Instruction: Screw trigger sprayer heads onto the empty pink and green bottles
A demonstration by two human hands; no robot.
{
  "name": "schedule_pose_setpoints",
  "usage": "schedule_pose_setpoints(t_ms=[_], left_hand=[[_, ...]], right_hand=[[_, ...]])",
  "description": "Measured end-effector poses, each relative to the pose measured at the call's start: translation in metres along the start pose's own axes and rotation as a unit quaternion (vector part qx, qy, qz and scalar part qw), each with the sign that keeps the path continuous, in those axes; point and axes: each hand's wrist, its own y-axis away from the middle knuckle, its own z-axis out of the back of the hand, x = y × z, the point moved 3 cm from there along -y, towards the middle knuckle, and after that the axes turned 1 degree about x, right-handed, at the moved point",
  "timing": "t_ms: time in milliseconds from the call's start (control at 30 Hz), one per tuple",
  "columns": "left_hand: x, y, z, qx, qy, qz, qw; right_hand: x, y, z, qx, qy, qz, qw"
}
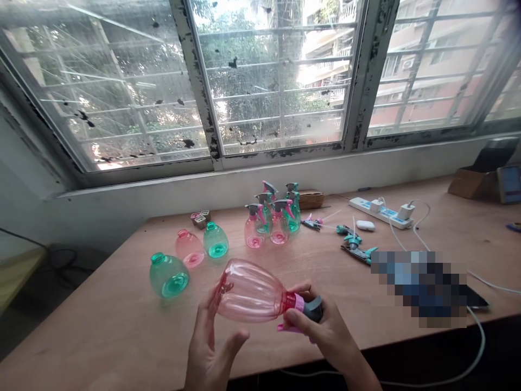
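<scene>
A clear pink spray bottle (250,293) lies on its side in the air above the table's front, its base to the left. My left hand (211,331) cups the base; its fingers go behind the bottle and the thumb stands away underneath. At the neck, my right hand (317,323) is closed around the grey and pink trigger head (312,308), thumb by the pink collar. The head sits on the bottle's neck; how tightly, I cannot tell. Left of them stand bottles without heads: a green one (169,277), a pink one (190,250) and another green one (216,240).
Several spray bottles with heads (279,225) stand near the window wall. Loose trigger heads (354,244) lie to the right, near a white earbud case (365,225) and a power strip (380,212) with cables. A pixelated patch covers a dark device (474,298) at the right front.
</scene>
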Motion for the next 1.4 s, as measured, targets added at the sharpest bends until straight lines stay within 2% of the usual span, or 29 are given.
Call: schedule_pose_setpoints(t_ms=[133, 300, 600, 767, 867, 1067, 1233, 1400], left_hand=[[0.003, -0.003, -0.005, -0.048, 0.014, 0.034, 0.998], [-0.002, -0.002, -0.012, -0.035, 0.055, 0.014, 0.998], [-0.012, 0.004, -0.015, -0.025, 0.013, -0.021, 0.999], [-0.009, 0.0, -0.017, -0.074, -0.033, -0.03, 0.996], [-0.006, -0.002, -0.016, -0.058, -0.013, -0.021, 0.998], [-0.009, -0.002, -0.009, -0.031, -0.066, -0.085, 0.994], [-0.004, -0.001, -0.007, -0.017, -0.036, -0.06, 0.997], [0.005, -0.006, -0.004, -0.07, -0.003, -0.029, 0.997]], right_hand=[[0.0, 0.001, -0.004, 0.023, 0.013, 0.01, 1.0], [0.0, -0.001, -0.006, 0.003, 0.006, 0.012, 1.0], [-0.001, -0.002, 0.0, -0.03, 0.036, 0.019, 0.999], [0.0, -0.001, -0.004, -0.014, 0.03, 0.029, 0.999], [0.001, -0.001, -0.003, -0.012, 0.027, 0.017, 0.999], [0.002, -0.001, 0.0, -0.011, 0.023, 0.002, 1.0], [0.002, -0.001, -0.001, -0.011, 0.015, 0.013, 1.0], [0.001, -0.001, -0.001, 0.002, 0.004, 0.019, 1.0]])
